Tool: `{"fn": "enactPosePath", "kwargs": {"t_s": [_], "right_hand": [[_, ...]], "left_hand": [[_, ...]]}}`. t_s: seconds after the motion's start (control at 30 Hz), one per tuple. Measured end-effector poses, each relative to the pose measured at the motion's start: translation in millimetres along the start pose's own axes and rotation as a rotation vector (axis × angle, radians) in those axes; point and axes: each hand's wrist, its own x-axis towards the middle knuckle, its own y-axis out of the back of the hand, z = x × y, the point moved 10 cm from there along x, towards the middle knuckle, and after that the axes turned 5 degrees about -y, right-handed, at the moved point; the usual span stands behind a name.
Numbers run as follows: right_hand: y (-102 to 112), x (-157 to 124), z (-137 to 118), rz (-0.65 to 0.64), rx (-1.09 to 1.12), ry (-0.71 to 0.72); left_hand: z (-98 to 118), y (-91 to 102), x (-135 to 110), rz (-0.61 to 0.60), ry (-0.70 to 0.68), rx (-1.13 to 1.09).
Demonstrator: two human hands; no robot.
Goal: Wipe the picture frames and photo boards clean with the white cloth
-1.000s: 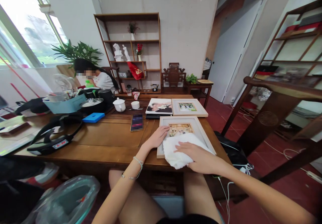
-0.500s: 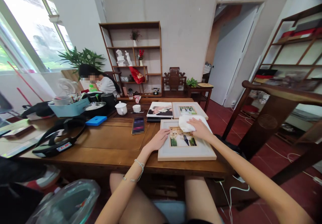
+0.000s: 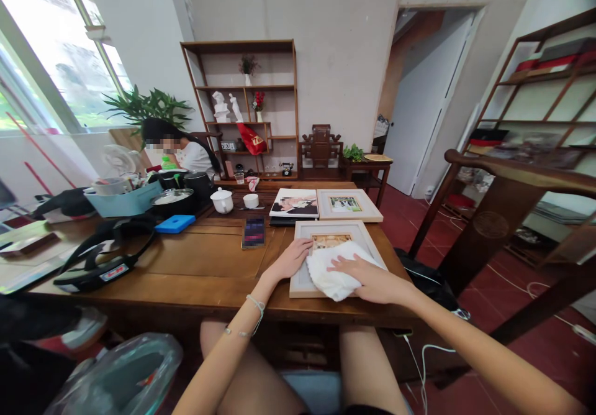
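A pale wooden picture frame lies flat at the table's front edge, the top strip of its photo showing. My left hand rests on the frame's left side, fingers stretched out flat. Under my right hand is a crumpled white cloth; I hold it against the frame with fingers spread over it. The cloth covers most of the photo and hangs slightly over the front rim. Behind lie a second picture frame and a white photo panel.
On the wooden table are a phone, a white lidded cup, a blue box and a black strap headset. A wooden chair stands right. A lined bin is at lower left; a person sits beyond.
My right hand has moved the white cloth from the frame's upper right down and left toward its front edge, covering most of the photo. My left hand stays at the left side.
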Motion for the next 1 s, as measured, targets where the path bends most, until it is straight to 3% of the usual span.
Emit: {"fn": "enactPosePath", "kwargs": {"t_s": [0.1,0.3,0.43,0.57,0.83,0.9,1.0], "right_hand": [[6.7,2.2,14.6,0.076,-0.120,-0.036],[44.1,29.3,94.6,0.319,-0.372,-0.345],[56.3,44.2,113.4,0.361,-0.370,-0.441],[44.7,48.1,88.3,0.269,-0.335,-0.396],[5.6,-5.8,-28.4,0.070,-0.161,-0.053],[1.3,-13.9,-35.2,0.060,-0.147,-0.010],[1.2,-9.8,-12.7,0.089,-0.228,-0.028]], "left_hand": [[-0.3,-0.7,0.5,-0.006,-0.005,0.007],[-2.1,0.4,1.2,-0.020,-0.020,0.021],[-3.2,0.4,1.0,-0.023,-0.022,0.019],[-3.1,-0.7,0.8,-0.022,-0.027,0.009],[-5.0,-2.5,-0.5,-0.009,-0.026,-0.005],[-5.6,-3.2,-0.4,-0.010,-0.025,-0.006],[-6.2,-3.7,0.1,-0.014,-0.022,0.002]]}}
